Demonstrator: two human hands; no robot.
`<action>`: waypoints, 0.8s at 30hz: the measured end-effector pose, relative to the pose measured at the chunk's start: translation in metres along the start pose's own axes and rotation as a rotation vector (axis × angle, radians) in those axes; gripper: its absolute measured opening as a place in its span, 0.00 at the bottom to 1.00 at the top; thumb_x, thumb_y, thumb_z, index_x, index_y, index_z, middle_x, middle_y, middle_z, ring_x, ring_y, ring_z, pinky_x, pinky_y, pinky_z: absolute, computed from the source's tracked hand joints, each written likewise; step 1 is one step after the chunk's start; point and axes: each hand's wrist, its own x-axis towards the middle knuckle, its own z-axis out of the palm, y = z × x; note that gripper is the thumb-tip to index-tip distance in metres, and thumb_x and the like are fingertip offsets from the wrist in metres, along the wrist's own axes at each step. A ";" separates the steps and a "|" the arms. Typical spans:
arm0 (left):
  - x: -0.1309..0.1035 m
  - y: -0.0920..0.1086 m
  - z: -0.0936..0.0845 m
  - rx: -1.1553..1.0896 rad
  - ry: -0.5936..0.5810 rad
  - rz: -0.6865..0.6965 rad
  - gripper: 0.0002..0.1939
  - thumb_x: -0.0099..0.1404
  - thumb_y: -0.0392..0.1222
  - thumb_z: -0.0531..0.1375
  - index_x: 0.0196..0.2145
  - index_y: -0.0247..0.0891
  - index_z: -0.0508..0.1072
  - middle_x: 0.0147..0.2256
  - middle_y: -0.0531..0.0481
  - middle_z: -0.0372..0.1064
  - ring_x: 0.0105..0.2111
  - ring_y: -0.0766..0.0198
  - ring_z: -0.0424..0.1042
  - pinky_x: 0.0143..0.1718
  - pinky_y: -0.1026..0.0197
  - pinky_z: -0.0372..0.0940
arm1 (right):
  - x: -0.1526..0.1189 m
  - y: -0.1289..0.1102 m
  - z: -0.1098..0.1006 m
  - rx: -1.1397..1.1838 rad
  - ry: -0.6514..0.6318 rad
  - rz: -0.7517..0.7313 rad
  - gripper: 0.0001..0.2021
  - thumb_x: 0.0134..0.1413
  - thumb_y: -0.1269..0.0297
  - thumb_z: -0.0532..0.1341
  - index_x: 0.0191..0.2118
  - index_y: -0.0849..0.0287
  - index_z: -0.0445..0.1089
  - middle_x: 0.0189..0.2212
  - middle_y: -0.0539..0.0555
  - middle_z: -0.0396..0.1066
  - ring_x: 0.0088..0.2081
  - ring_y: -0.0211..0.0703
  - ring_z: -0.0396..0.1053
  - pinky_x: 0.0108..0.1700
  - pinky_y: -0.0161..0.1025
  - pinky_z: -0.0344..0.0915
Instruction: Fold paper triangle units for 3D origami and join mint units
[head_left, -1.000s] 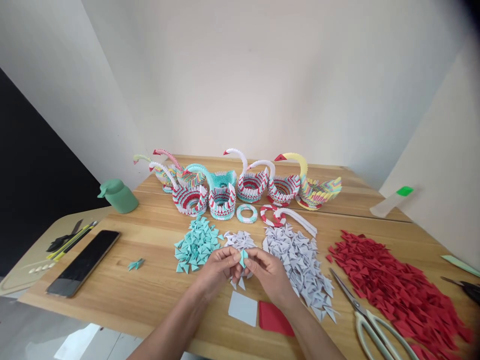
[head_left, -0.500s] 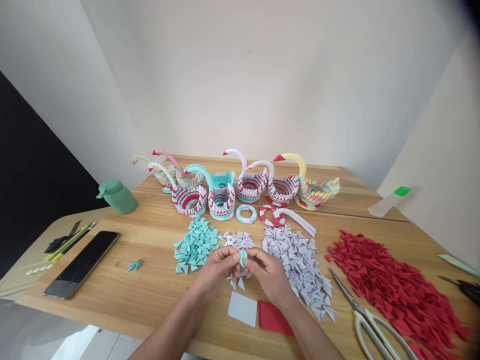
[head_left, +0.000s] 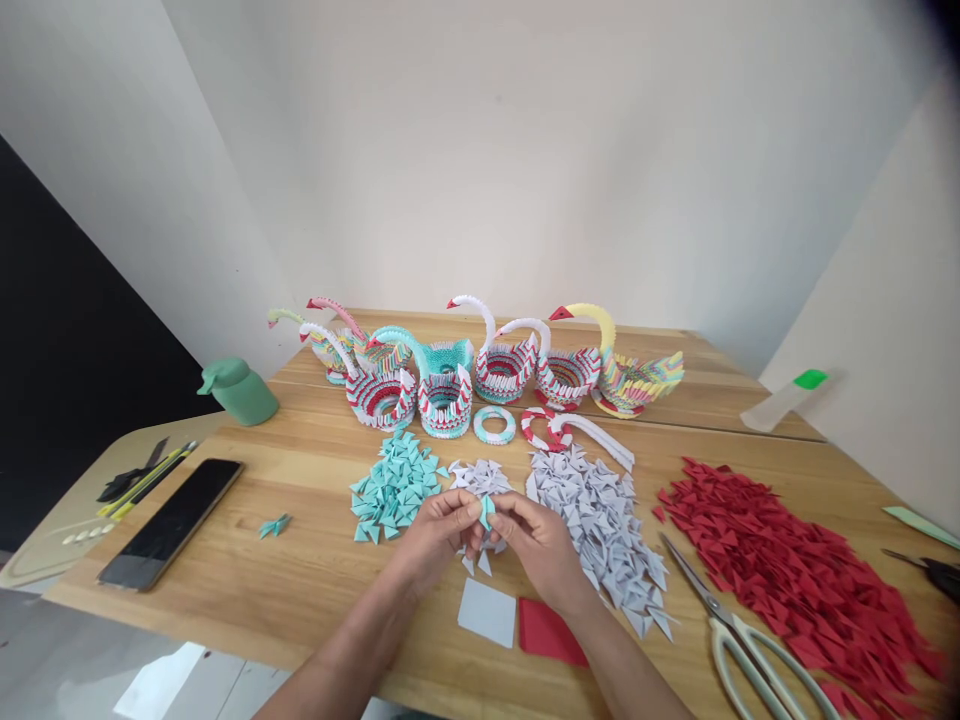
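Between the fingertips of both hands is a small turquoise folded paper piece [head_left: 487, 511]. My left hand [head_left: 448, 522] pinches its left side, and my right hand [head_left: 529, 535] pinches its right side. Both hands hover over a small heap of white folded pieces [head_left: 480, 475], which they partly cover. A heap of turquoise folded pieces [head_left: 396, 487] lies just left of them, and a bigger white heap [head_left: 600, 525] lies to the right. Nearer the front edge are a white paper sheet [head_left: 487, 612] and red paper [head_left: 551, 632], the latter partly behind my right forearm.
Several folded-paper swans [head_left: 444, 400] and two paper rings [head_left: 494, 426] stand at the back. To the right are red folded pieces [head_left: 795, 570] and scissors [head_left: 724, 615]. A phone [head_left: 172, 522], a few turquoise pieces [head_left: 274, 526] and a green lidded container [head_left: 238, 391] are on the left.
The whole view has shifted slightly. Both hands keep their pinch on the turquoise paper piece, with hardly any visible movement.
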 end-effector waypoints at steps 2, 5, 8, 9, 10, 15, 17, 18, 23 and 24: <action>0.000 0.000 0.000 0.010 0.007 0.005 0.19 0.49 0.50 0.70 0.22 0.33 0.69 0.16 0.53 0.67 0.15 0.72 0.63 0.16 0.70 0.55 | 0.000 -0.001 0.000 -0.001 -0.001 -0.003 0.07 0.56 0.64 0.60 0.38 0.56 0.76 0.27 0.49 0.71 0.28 0.37 0.67 0.34 0.33 0.65; 0.001 -0.002 -0.002 0.041 0.014 0.031 0.18 0.50 0.50 0.70 0.23 0.33 0.70 0.17 0.53 0.67 0.15 0.72 0.63 0.17 0.70 0.56 | 0.000 -0.002 0.001 -0.006 0.001 -0.010 0.07 0.56 0.64 0.61 0.37 0.56 0.76 0.26 0.49 0.70 0.28 0.37 0.67 0.33 0.33 0.65; 0.003 -0.005 -0.005 0.080 0.018 0.059 0.18 0.51 0.51 0.69 0.24 0.33 0.70 0.17 0.54 0.67 0.16 0.72 0.63 0.18 0.69 0.56 | 0.001 -0.002 0.001 -0.001 0.009 -0.009 0.07 0.55 0.64 0.61 0.37 0.57 0.76 0.26 0.49 0.69 0.28 0.37 0.67 0.32 0.33 0.66; 0.004 -0.006 -0.006 0.095 0.020 0.066 0.18 0.51 0.51 0.69 0.25 0.33 0.70 0.17 0.54 0.67 0.16 0.72 0.63 0.18 0.69 0.57 | 0.001 -0.002 0.001 0.001 0.009 -0.007 0.07 0.54 0.64 0.61 0.37 0.57 0.76 0.27 0.49 0.69 0.28 0.38 0.67 0.32 0.33 0.66; 0.004 -0.007 -0.006 0.112 0.023 0.071 0.18 0.51 0.52 0.69 0.25 0.33 0.70 0.17 0.54 0.67 0.16 0.72 0.63 0.18 0.69 0.57 | 0.001 -0.001 0.001 0.002 0.010 -0.004 0.07 0.54 0.63 0.61 0.37 0.57 0.76 0.27 0.49 0.70 0.28 0.38 0.68 0.32 0.33 0.66; 0.004 -0.006 -0.006 0.211 0.052 0.122 0.20 0.52 0.54 0.67 0.24 0.33 0.69 0.17 0.54 0.66 0.16 0.72 0.61 0.19 0.68 0.57 | 0.000 -0.001 0.002 -0.050 0.035 -0.010 0.09 0.54 0.63 0.61 0.40 0.59 0.75 0.27 0.50 0.70 0.29 0.39 0.68 0.32 0.34 0.67; 0.003 -0.005 -0.005 0.242 0.066 0.141 0.19 0.53 0.53 0.67 0.24 0.33 0.69 0.17 0.54 0.66 0.16 0.72 0.61 0.20 0.68 0.57 | -0.001 -0.003 0.003 -0.108 0.055 -0.029 0.11 0.55 0.63 0.60 0.43 0.58 0.73 0.28 0.51 0.71 0.29 0.39 0.68 0.32 0.34 0.67; 0.002 -0.004 -0.004 0.250 0.070 0.143 0.19 0.53 0.53 0.67 0.24 0.33 0.69 0.17 0.54 0.66 0.16 0.72 0.61 0.20 0.68 0.57 | -0.002 -0.004 0.004 -0.141 0.061 -0.044 0.12 0.55 0.64 0.59 0.45 0.58 0.73 0.29 0.51 0.71 0.30 0.39 0.68 0.33 0.34 0.67; 0.000 -0.001 0.000 0.258 0.080 0.142 0.19 0.54 0.53 0.67 0.24 0.33 0.69 0.16 0.54 0.65 0.15 0.72 0.60 0.20 0.68 0.56 | -0.004 -0.008 0.003 -0.185 0.010 -0.105 0.14 0.58 0.63 0.58 0.49 0.56 0.71 0.35 0.53 0.73 0.35 0.42 0.70 0.39 0.37 0.67; 0.000 -0.001 0.000 0.253 0.079 0.142 0.19 0.53 0.53 0.67 0.24 0.33 0.69 0.16 0.54 0.66 0.15 0.72 0.60 0.19 0.68 0.56 | -0.004 -0.007 0.002 -0.166 0.009 -0.100 0.14 0.58 0.61 0.58 0.48 0.56 0.71 0.35 0.53 0.73 0.35 0.43 0.70 0.39 0.37 0.67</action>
